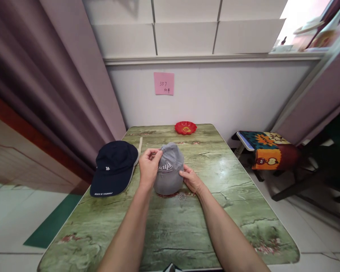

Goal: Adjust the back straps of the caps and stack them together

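Note:
A grey baseball cap (170,180) with white lettering is held over the middle of the table, its brim toward me. On its left side my left hand (150,166) pinches the crown's fabric between thumb and fingers. My right hand (191,178) grips the cap's right edge, thumb on top near the brim and the fingers partly hidden behind it. A navy baseball cap (115,166) with a small white logo on the front lies to the left, brim facing me, apart from both hands.
The green marbled table (181,234) stands against a white wall. At its far edge sits a red scalloped dish (185,127). A light strip (140,144) lies beside the navy cap. A stool with a colourful cover (268,147) stands on the right; curtains hang at both sides.

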